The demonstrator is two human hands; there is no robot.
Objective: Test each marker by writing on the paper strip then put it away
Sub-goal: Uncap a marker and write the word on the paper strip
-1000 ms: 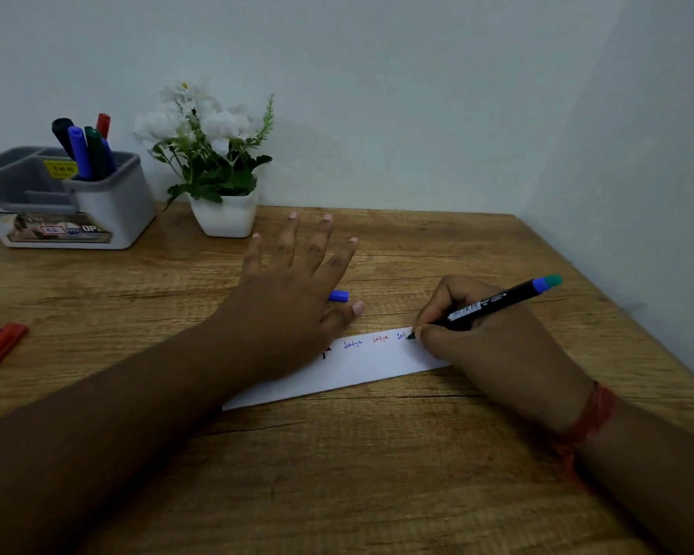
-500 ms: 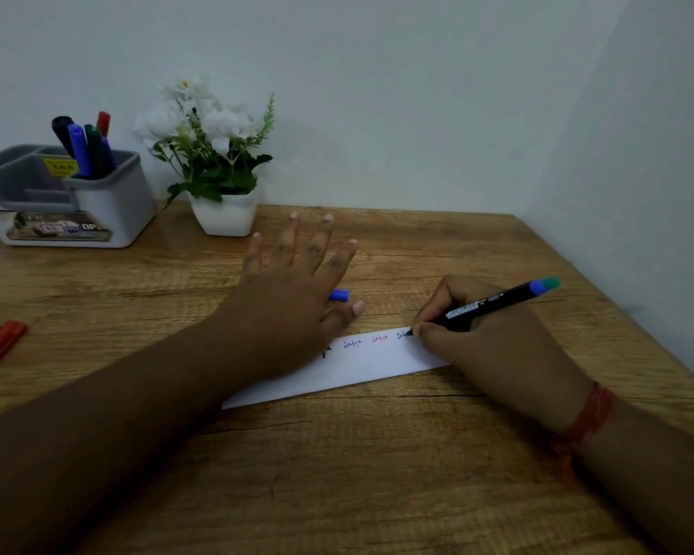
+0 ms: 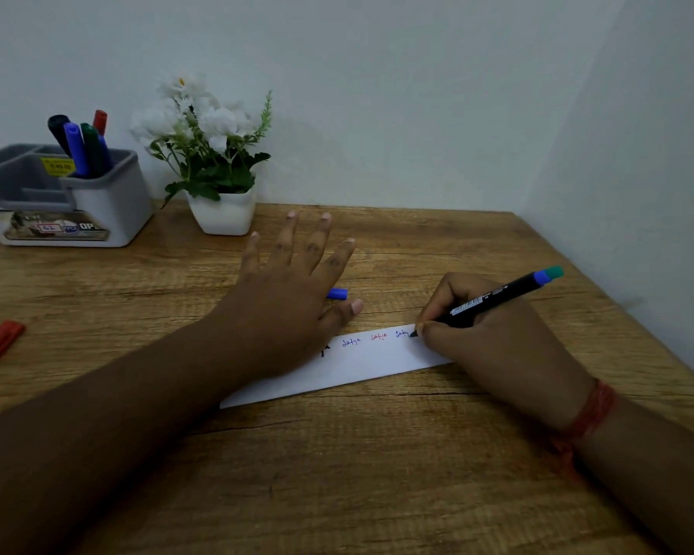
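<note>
Right hand (image 3: 493, 338): a black marker (image 3: 497, 300) is gripped by curled fingers, its tip set on the paper strip (image 3: 361, 364) at the third written word.
Left hand (image 3: 285, 306): laid flat on the strip's left part, fingers straight and spread.
Paper strip: lying mid-counter (image 3: 337, 474).
Blue cap (image 3: 338, 294): on the counter beside the left hand.
Holder (image 3: 109, 202): back-left corner, four markers stood inside.

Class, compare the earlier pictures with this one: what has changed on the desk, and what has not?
Little: the right hand has carried the marker tip slightly rightward along the paper strip, lengthening the third word. The left hand still presses the strip flat; nothing was picked up or released.
</note>
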